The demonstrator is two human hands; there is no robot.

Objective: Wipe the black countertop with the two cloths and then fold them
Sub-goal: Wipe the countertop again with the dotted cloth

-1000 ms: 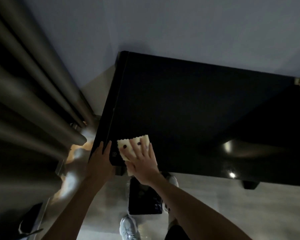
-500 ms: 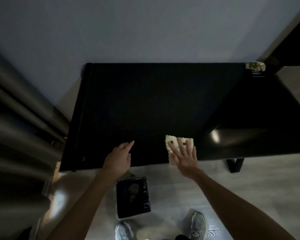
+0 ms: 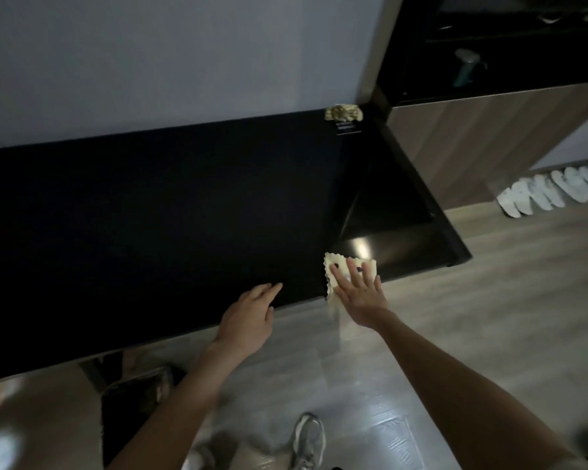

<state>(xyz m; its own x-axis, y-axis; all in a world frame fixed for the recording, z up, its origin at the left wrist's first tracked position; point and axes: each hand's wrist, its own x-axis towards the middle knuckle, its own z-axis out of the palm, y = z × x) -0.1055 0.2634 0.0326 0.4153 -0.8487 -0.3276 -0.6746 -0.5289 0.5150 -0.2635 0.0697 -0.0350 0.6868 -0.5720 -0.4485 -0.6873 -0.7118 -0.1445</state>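
Note:
The black countertop (image 3: 170,212) runs along the grey wall. A cream cloth (image 3: 338,266) with a scalloped edge and dark dots lies at the counter's front edge near its right end, partly hanging over. My right hand (image 3: 362,293) presses flat on it with fingers spread. My left hand (image 3: 248,317) rests at the front edge to the left, fingers straight and touching the counter, holding nothing. A crumpled patterned cloth (image 3: 343,112) sits at the far right back corner against the wall.
A wooden cabinet (image 3: 482,137) stands right of the counter, with a dark shelf above it. White slippers (image 3: 557,189) line the floor at the far right. A dark bin (image 3: 129,412) sits under the counter's front edge. My shoe (image 3: 308,439) is on the floor.
My right hand has slid the cream cloth rightward along the front edge, from the left end to near the right end. My left hand followed along the edge. The view swung right.

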